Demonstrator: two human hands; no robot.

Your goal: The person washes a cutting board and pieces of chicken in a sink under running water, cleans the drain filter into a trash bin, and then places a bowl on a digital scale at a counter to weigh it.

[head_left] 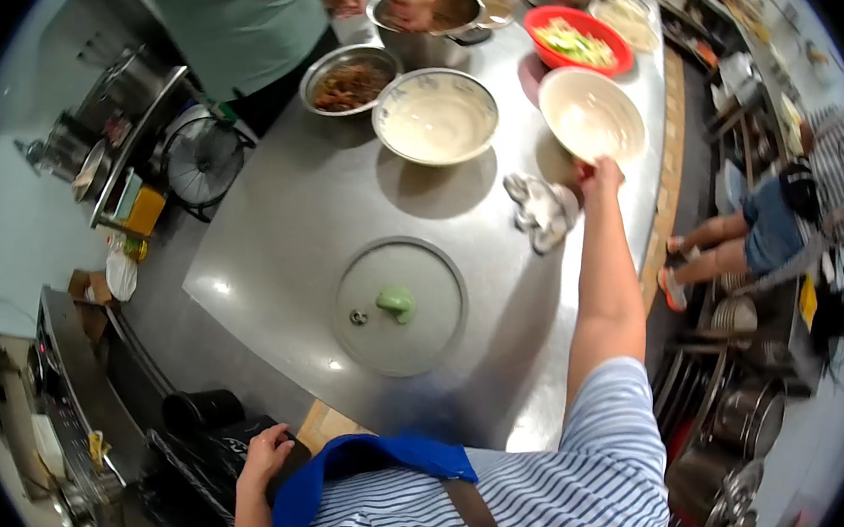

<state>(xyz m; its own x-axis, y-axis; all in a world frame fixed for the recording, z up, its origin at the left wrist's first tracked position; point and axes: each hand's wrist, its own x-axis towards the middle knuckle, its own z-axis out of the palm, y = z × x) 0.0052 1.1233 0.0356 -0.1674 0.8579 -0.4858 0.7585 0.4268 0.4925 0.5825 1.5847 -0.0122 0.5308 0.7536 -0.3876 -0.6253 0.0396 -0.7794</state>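
My right hand (600, 174) reaches far across the steel table (285, 221) and grips the near rim of a cream bowl (592, 113). A crumpled grey-white cloth (543, 209) lies just left of that hand. My left hand (265, 453) hangs low beside my body, resting on a dark object (225, 447) below the table edge; what it is I cannot tell. A glass pot lid with a green knob (400, 306) lies flat on the table in front of me.
A wide bowl of pale batter (437, 116), a metal bowl of brown food (350, 79) and a red bowl of vegetables (577, 38) stand further back. Another person's hand (409, 6) is in a steel pot (433, 26). Someone crouches at right (766, 228). A fan (200, 159) stands left.
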